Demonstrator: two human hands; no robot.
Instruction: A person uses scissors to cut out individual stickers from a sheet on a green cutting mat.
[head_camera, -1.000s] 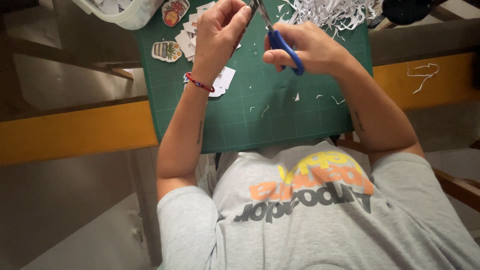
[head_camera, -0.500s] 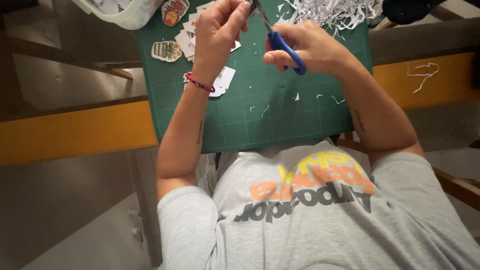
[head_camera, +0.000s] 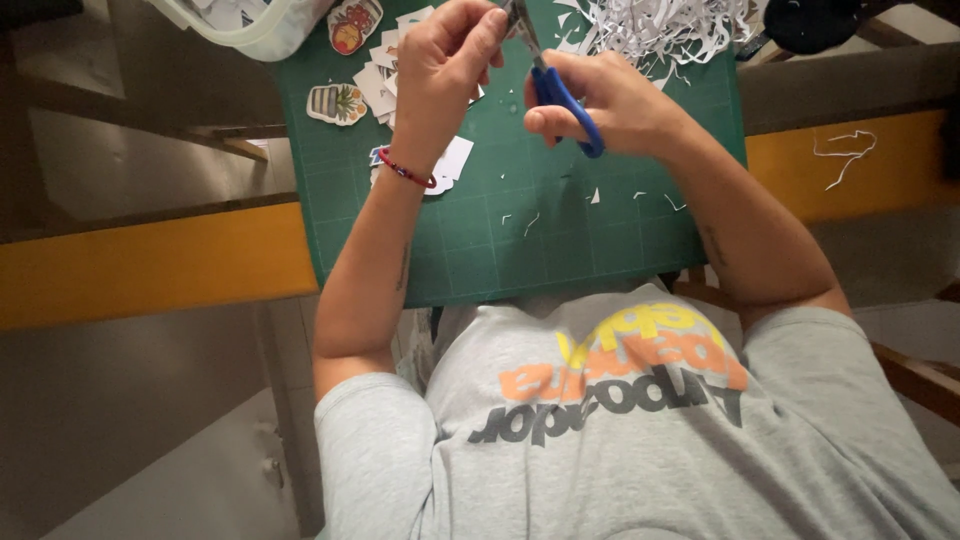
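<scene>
The right hand (head_camera: 615, 105) is gripping blue scissors (head_camera: 555, 85); the left hand (head_camera: 445, 60) is pinching a small paper piece, mostly hidden, at the blades. Finished cutouts (head_camera: 385, 80) are lying beside the left hand, trimmings (head_camera: 660, 25) beyond the right.

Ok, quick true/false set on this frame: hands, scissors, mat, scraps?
1. The right hand holds blue-handled scissors. True.
2. The cutting mat is red. False: it is green.
3. The red bracelet is on the right wrist. False: it is on the left wrist.
4. White paper trimmings are piled at the mat's far edge. True.
5. The left hand lies flat on the mat. False: it is raised, fingers pinched together by the scissor blades.
6. Printed cutouts lie on the mat to the left of the left hand. True.
</scene>
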